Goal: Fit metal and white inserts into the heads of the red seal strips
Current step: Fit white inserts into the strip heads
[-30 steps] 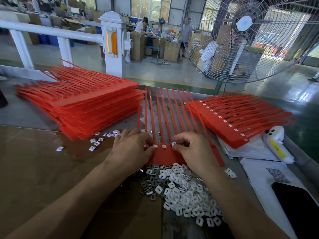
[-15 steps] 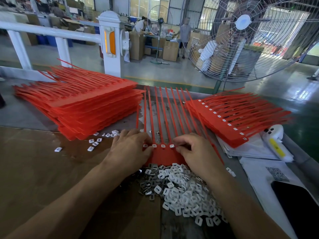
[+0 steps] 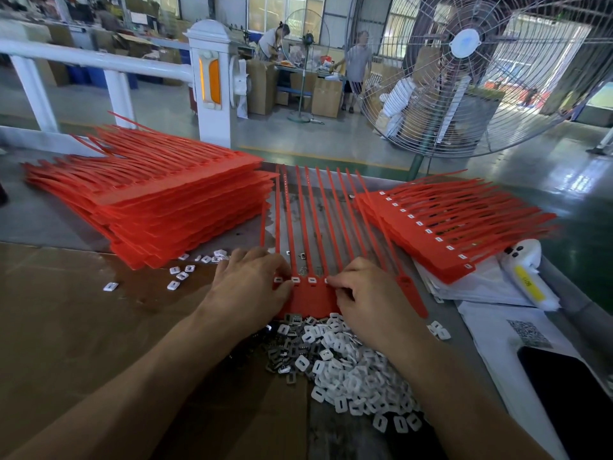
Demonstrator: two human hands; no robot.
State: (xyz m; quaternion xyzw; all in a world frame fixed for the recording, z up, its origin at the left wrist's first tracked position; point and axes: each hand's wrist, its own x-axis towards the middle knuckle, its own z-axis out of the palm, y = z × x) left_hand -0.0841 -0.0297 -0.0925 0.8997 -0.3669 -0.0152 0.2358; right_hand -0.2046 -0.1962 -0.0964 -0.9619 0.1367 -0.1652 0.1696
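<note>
A red sheet of joined seal strips [image 3: 310, 298] lies flat before me, its tails running away toward the far edge. White inserts [image 3: 312, 279] sit in a row of its heads between my hands. My left hand [image 3: 252, 287] rests on the sheet's left end, fingers curled over the heads. My right hand [image 3: 368, 295] lies on the right part, its fingertips pinching at a white insert by the row. A heap of white inserts [image 3: 355, 373] and grey metal inserts [image 3: 288, 346] lies just in front of the sheet.
A tall stack of red strip sheets [image 3: 159, 200] stands at the left, a lower stack with white inserts fitted [image 3: 441, 234] at the right. Loose white inserts [image 3: 180, 275] lie by the left stack. Papers [image 3: 497, 330], a white bottle [image 3: 527, 277] and a dark phone [image 3: 570, 403] lie right. A big fan [image 3: 471, 71] stands behind.
Both hands stay on the sheet; the right fingertips have shifted slightly along the row of heads. The sheet itself has not moved.
</note>
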